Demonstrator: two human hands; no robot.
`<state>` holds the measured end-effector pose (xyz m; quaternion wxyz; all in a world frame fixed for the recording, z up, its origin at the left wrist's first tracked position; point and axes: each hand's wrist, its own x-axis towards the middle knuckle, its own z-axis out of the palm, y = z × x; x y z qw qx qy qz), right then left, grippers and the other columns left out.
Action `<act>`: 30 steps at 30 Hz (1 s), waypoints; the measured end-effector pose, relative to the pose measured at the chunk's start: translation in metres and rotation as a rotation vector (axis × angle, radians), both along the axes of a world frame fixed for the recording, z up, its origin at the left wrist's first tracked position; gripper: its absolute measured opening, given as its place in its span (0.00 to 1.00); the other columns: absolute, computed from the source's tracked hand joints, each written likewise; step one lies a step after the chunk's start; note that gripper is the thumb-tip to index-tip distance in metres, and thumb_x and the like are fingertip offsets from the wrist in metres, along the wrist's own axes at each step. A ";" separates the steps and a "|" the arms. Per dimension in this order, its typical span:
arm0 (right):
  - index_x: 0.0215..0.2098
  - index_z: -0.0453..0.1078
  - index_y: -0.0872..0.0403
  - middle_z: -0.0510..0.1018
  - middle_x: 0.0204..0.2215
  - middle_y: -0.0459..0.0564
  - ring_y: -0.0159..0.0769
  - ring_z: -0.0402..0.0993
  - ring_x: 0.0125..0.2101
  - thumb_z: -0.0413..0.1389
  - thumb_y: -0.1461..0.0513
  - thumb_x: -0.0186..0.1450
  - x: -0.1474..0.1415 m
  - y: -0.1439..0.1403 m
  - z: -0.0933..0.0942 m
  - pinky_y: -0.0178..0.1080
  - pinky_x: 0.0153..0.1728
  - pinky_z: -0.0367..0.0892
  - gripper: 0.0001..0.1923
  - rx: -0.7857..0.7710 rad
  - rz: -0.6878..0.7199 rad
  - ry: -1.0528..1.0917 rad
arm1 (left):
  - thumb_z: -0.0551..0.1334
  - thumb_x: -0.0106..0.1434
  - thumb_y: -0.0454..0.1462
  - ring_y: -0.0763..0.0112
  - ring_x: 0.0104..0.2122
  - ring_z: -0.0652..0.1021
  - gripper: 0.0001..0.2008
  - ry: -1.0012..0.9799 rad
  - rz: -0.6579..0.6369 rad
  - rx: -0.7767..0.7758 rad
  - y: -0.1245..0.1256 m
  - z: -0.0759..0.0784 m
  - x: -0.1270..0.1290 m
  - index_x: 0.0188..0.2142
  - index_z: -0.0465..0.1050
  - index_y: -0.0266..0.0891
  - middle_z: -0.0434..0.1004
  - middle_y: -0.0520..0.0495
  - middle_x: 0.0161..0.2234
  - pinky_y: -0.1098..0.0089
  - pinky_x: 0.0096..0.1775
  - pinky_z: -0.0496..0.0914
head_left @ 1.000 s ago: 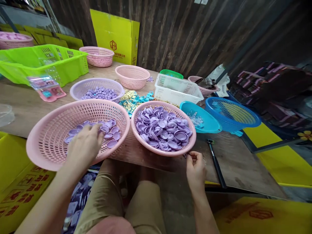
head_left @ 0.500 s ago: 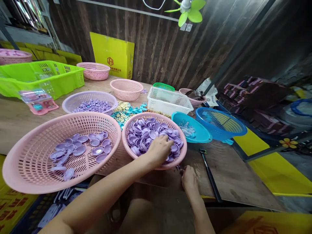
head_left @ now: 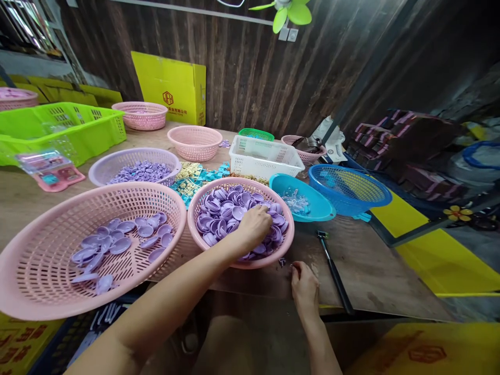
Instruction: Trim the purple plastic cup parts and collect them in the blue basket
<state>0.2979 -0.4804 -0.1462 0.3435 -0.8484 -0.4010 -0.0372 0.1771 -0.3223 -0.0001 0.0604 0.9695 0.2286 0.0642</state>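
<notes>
My left hand (head_left: pixel 255 227) reaches into the round pink basket (head_left: pixel 191 229), its curled fingers among a heap of shallow purple plastic cups (head_left: pixel 222 205). Its fingertips are hidden, so what they grip cannot be seen. At the table's front edge, right of that basket, my right hand (head_left: pixel 305 284) is closed, thumb against the curled fingers; anything in it is too small to make out. Small dark purple bits (head_left: pixel 282 262) lie just beyond it on the wood. A larger pink basket (head_left: pixel 35 260) at the left holds several loose purple cups (head_left: pixel 120 245).
A black-handled tool (head_left: pixel 336 273) lies right of my right hand. Behind stand a turquoise bowl (head_left: pixel 326 210) of clear pieces, a blue basket (head_left: pixel 375 205), a white basket (head_left: pixel 269 166) and a lilac basket (head_left: pixel 97 174) of small purple parts. A green crate (head_left: pixel 113 130) sits at the left.
The view has shifted slightly, moving the scene left. My left hand stays in the cup heap. My right hand sits a little farther from the small purple bits, fingers still curled.
</notes>
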 end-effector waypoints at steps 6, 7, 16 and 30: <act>0.25 0.66 0.54 0.71 0.26 0.54 0.40 0.66 0.28 0.44 0.60 0.56 -0.010 0.001 0.013 0.41 0.30 0.61 0.10 0.056 -0.003 0.032 | 0.53 0.60 0.33 0.68 0.36 0.74 0.18 -0.170 0.124 -0.116 0.006 -0.004 -0.018 0.49 0.65 0.45 0.72 0.47 0.39 0.73 0.34 0.66; 0.26 0.66 0.54 0.71 0.24 0.53 0.40 0.66 0.27 0.46 0.59 0.55 -0.012 0.001 0.016 0.41 0.28 0.61 0.09 0.064 -0.007 0.097 | 0.53 0.60 0.33 0.68 0.35 0.74 0.19 -0.204 0.145 -0.127 0.006 -0.005 -0.022 0.51 0.64 0.46 0.72 0.47 0.38 0.73 0.33 0.66; 0.29 0.62 0.53 0.73 0.17 0.44 0.31 0.68 0.19 0.61 0.58 0.41 -0.031 -0.003 0.033 0.30 0.16 0.59 0.18 0.391 0.009 1.290 | 0.52 0.59 0.35 0.79 0.18 0.67 0.09 -0.444 0.011 -1.015 -0.042 -0.011 -0.086 0.36 0.69 0.37 0.69 0.53 0.23 0.78 0.22 0.61; 0.31 0.66 0.57 0.75 0.20 0.47 0.27 0.66 0.19 0.63 0.56 0.47 -0.089 0.010 0.048 0.29 0.18 0.59 0.18 0.241 0.310 1.224 | 0.52 0.57 0.36 0.77 0.14 0.66 0.08 -0.432 0.392 -1.188 -0.075 -0.081 -0.115 0.30 0.67 0.34 0.66 0.53 0.18 0.78 0.17 0.60</act>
